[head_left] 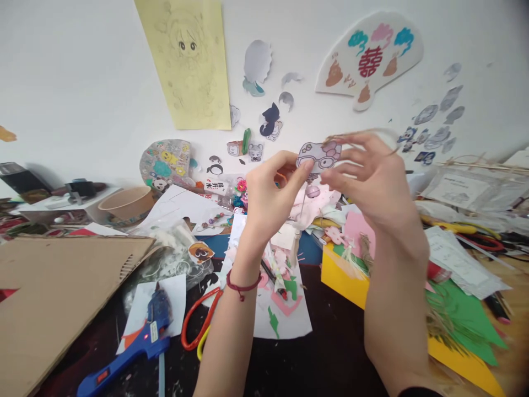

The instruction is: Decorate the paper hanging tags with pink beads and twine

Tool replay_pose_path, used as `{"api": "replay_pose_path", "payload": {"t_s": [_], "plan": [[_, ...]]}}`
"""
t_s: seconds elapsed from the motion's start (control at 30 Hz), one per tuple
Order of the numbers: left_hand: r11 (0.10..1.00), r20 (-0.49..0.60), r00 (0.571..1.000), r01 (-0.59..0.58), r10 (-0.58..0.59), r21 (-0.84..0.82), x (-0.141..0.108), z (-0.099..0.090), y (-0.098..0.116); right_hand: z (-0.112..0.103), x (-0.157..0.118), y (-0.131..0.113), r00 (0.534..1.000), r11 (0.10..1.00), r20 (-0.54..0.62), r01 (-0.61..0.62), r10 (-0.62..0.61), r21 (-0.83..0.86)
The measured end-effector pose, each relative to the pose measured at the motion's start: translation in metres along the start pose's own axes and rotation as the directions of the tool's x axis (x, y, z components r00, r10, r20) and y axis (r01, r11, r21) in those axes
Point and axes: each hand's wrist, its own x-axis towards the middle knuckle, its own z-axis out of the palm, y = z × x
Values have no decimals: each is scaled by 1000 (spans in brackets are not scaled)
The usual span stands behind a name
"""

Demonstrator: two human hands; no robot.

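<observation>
My left hand (275, 187) pinches a small paper cutout (316, 157) between thumb and finger, in front of the wall. The cutout shows a drawn face with big glasses and a pink bow. At its right edge is my right hand (367, 176), fingers curled and thumb close below. A thin strand of brown twine (380, 132) runs from the cutout's top over the fingers of my right hand. The exact grip of those fingertips is partly hidden. A round pink bead or bell (313, 191) hangs just below the cutout.
A blue glue gun (155, 331) lies at lower left near orange-handled scissors (198, 325). Cardboard (61, 298) covers the left. Paper scraps lie on a white sheet (264, 325). A yellow box (343, 275) and green paper (467, 320) are at right. Cutouts and a paper fan (372, 60) hang on the wall.
</observation>
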Motion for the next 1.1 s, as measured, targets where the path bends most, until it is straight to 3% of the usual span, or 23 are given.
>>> {"api": "replay_pose_path", "payload": {"t_s": [0.07, 0.13, 0.3, 0.53, 0.87, 1.1], "plan": [[999, -35, 999, 0, 2, 43, 0, -2, 4, -1, -4, -5, 989, 990, 81, -119, 124, -74], [997, -56, 998, 1, 3, 76, -1, -4, 6, 1, -8, -9, 977, 983, 138, -148, 163, -113], [993, -70, 998, 18, -11, 114, -1, -8, 7, 11, -14, -12, 979, 982, 123, -149, 163, -112], [993, 44, 992, 117, -116, -13, -3, -8, 6, 8, -8, -8, 956, 982, 224, -189, 186, -10], [990, 48, 997, 50, -56, 134, -2, -11, 5, 6, -3, 2, 940, 978, 300, -192, 162, 75], [976, 39, 999, 21, -31, 215, -1, -14, 3, 12, -7, -2, 967, 989, 209, -145, 142, -4]]}}
